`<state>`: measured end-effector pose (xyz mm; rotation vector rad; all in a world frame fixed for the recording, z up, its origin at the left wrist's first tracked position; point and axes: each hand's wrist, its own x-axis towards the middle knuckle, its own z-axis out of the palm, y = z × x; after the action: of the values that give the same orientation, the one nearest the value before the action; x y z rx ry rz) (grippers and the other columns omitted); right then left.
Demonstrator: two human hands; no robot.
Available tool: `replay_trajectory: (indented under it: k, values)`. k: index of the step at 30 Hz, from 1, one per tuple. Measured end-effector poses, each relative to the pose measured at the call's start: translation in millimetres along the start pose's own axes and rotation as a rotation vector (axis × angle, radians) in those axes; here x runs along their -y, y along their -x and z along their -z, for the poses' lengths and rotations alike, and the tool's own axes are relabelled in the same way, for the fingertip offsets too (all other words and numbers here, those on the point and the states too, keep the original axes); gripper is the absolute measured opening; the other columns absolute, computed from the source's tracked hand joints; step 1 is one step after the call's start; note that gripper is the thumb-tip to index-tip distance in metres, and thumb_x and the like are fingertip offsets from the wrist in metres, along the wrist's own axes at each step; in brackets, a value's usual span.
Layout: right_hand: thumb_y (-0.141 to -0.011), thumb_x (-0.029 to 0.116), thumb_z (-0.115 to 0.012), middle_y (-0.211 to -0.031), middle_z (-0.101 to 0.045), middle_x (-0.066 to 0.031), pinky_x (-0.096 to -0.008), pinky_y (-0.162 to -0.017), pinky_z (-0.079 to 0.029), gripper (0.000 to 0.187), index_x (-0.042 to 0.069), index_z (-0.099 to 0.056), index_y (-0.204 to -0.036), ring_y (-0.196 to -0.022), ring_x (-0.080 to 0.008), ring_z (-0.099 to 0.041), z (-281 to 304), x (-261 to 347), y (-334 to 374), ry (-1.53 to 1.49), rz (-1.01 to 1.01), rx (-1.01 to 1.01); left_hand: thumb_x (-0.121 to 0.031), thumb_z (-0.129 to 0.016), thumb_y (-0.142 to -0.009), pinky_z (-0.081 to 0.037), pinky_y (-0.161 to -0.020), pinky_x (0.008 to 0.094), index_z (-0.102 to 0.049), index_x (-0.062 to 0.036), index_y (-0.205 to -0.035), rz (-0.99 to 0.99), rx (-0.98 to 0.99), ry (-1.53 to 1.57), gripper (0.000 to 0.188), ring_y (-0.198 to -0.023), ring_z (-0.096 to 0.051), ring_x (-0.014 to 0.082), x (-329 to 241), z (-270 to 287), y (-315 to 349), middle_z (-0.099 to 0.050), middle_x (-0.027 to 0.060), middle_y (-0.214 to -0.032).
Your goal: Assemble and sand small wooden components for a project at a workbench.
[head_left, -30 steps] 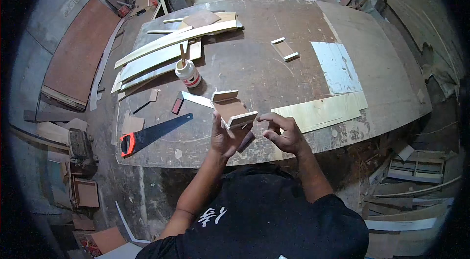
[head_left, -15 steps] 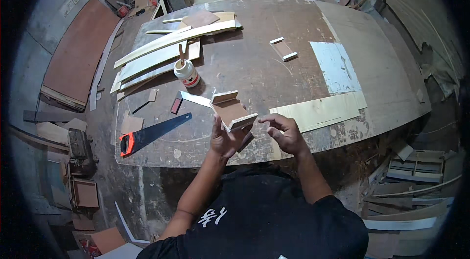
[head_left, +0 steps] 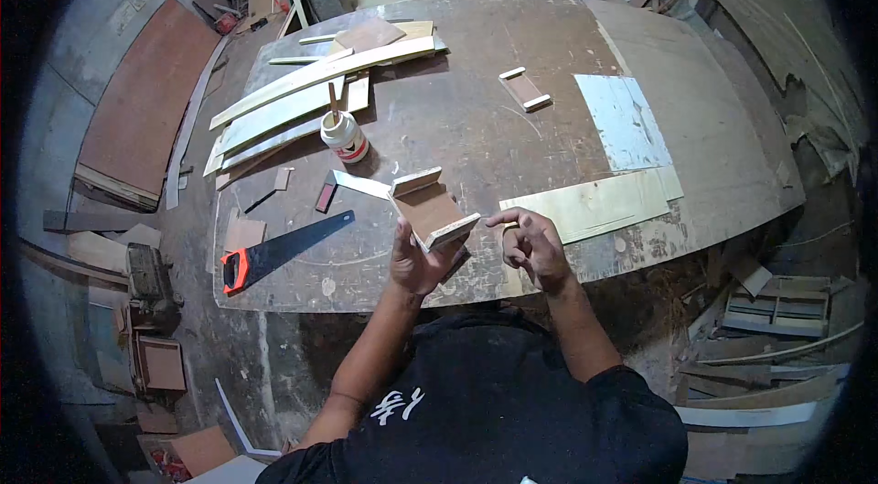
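My left hand [head_left: 419,266] grips a small wooden piece [head_left: 430,208] from below, a brown panel with a raised strip along two opposite sides. It is held tilted over the near part of the table. Just to its right hovers my right hand [head_left: 535,248], index finger stretched toward the nearer strip and the other fingers curled; I see nothing in it. A similar small piece with two pale end strips [head_left: 526,90] lies farther back. Left of the held piece are a try square [head_left: 360,185], a white jar [head_left: 346,140] with a stick [head_left: 333,98] in it, and a handsaw [head_left: 294,249].
Pale boards [head_left: 311,81] are stacked at the far left of the worktable [head_left: 476,45]. A whitish sheet [head_left: 624,123] and a thin yellowish board [head_left: 585,209] lie at the right. A dark pencil-like stick [head_left: 260,201] is near the saw. Wood scraps [head_left: 777,310] crowd the floor.
My right hand's thumb and lower fingers have drawn in while the index finger stays out. The left hand holds the piece almost as before; the whole view has shifted slightly.
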<state>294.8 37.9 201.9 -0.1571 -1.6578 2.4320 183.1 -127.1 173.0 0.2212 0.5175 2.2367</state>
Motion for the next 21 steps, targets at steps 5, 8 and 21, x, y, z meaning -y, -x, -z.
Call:
replay_trajectory:
  k: [5,8,21]
  values:
    - [-0.096,0.045,-0.04,-0.052,-0.038,0.0033,-0.0205,-0.046,-0.029,0.054,-0.006,-0.054,-0.108,-0.044,-0.0057,-0.031,-7,3,3,-0.067,-0.043,0.057,-0.053,-0.061,-0.082,-0.033,-0.107,0.0448,-0.029,-0.0064,-0.139,0.034,0.067,0.056,0.081,-0.122,-0.046,0.0277,0,1,0,-0.044,0.0122,-0.135]
    - [-0.097,0.044,-0.04,-0.052,-0.038,0.0031,-0.0209,-0.045,-0.029,0.053,-0.006,-0.053,-0.109,-0.045,-0.0059,-0.032,-4,-2,1,-0.081,-0.047,0.041,-0.053,-0.062,-0.082,-0.033,-0.106,0.0446,-0.029,-0.0061,-0.139,0.036,0.073,0.069,0.081,-0.122,-0.046,0.0273,2,0,-2,-0.044,0.0126,-0.135]
    - [-0.095,0.033,-0.039,-0.051,-0.03,0.004,-0.024,-0.044,-0.029,0.025,0.01,-0.044,-0.085,-0.042,-0.0082,-0.028,16,-8,1,-0.627,-0.143,0.01,-0.051,-0.055,-0.087,-0.034,-0.106,0.0441,-0.03,-0.0061,-0.139,0.028,0.037,-0.086,0.074,-0.122,-0.046,0.0257,-2,3,5,-0.043,0.0119,-0.136]
